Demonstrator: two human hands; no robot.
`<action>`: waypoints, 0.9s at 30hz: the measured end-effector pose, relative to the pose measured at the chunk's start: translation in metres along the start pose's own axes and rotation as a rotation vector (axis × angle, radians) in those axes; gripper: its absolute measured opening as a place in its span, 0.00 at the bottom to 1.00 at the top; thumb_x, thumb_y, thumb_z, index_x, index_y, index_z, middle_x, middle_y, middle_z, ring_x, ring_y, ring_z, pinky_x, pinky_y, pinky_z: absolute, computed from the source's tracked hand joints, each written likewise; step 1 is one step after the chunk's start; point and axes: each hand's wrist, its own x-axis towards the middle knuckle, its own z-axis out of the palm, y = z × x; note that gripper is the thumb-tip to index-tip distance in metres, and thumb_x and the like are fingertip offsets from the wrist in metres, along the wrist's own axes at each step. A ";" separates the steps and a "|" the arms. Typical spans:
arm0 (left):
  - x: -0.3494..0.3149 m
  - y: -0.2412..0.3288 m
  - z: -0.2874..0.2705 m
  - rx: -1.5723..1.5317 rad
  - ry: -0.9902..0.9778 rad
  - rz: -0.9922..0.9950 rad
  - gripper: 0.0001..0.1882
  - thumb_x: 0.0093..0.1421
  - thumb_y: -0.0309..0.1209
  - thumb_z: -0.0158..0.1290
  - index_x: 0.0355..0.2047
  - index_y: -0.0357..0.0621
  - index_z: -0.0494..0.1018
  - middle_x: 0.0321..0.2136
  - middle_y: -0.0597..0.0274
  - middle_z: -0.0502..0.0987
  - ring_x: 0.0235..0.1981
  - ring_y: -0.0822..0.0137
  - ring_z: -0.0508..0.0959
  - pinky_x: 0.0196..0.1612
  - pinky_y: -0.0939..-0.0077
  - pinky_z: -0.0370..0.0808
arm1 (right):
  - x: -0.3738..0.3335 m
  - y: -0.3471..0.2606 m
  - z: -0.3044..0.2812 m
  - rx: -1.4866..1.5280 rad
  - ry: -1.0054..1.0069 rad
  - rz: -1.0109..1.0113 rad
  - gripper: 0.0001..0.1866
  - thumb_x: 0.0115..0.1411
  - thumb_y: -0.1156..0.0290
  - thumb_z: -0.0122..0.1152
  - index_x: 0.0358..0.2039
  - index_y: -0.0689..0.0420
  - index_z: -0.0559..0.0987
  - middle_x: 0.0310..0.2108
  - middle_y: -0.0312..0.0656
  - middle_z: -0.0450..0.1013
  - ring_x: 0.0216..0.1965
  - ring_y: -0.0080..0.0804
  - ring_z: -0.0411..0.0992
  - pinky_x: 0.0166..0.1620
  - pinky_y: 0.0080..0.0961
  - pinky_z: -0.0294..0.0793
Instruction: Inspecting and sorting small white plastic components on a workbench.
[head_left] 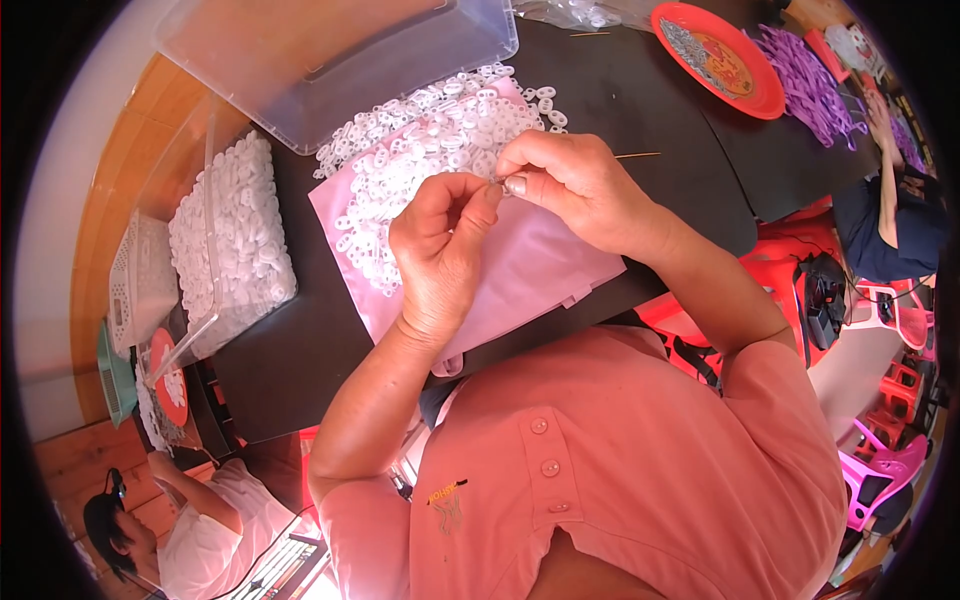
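Note:
Over the pink cloth (530,262) my two hands meet at the fingertips. My left hand (443,228) pinches with thumb and forefinger, and my right hand (570,185) pinches close beside it. Whatever small piece sits between the fingertips is too small to name. Just beyond my hands, a heap of small white oval plastic pieces with holes (440,135) spreads over the cloth and past its far edge. A thin yellowish stick (637,155) shows beside my right hand on the dark table (690,190).
A clear bin (215,250) full of white pieces stands at left. Another clear plastic bin (400,50) lies at the far side. At far right are a red plate (768,95) with small grey metal bits and a purple strap pile (805,85). Other people sit at both sides.

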 end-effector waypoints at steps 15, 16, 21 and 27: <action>0.002 -0.002 0.002 0.244 -0.021 0.264 0.04 0.58 0.21 0.60 0.33 0.39 0.75 0.24 0.69 0.75 0.26 0.78 0.73 0.30 0.83 0.71 | 0.001 0.004 -0.010 -0.421 0.116 -0.209 0.07 0.54 0.81 0.57 0.34 0.60 0.74 0.29 0.45 0.72 0.28 0.44 0.74 0.30 0.33 0.71; 0.005 -0.003 -0.001 0.239 -0.019 0.265 0.04 0.58 0.21 0.60 0.33 0.39 0.75 0.24 0.69 0.75 0.26 0.78 0.73 0.30 0.83 0.71 | 0.003 0.003 -0.012 -0.417 0.192 -0.141 0.05 0.52 0.77 0.58 0.31 0.55 0.75 0.27 0.42 0.75 0.28 0.48 0.74 0.30 0.41 0.71; 0.008 0.003 -0.001 0.696 -0.131 0.560 0.09 0.47 0.17 0.59 0.29 0.42 0.75 0.27 0.61 0.73 0.30 0.61 0.73 0.31 0.71 0.73 | 0.003 -0.004 -0.029 -0.499 0.062 0.059 0.04 0.54 0.74 0.55 0.30 0.55 0.76 0.28 0.42 0.76 0.29 0.48 0.75 0.32 0.43 0.71; 0.005 -0.010 0.003 0.746 -0.209 0.581 0.06 0.44 0.21 0.58 0.24 0.43 0.73 0.27 0.59 0.71 0.32 0.56 0.72 0.32 0.62 0.73 | -0.007 0.017 -0.034 -0.553 -0.048 0.015 0.04 0.55 0.78 0.56 0.32 0.57 0.76 0.30 0.42 0.75 0.29 0.44 0.75 0.33 0.35 0.72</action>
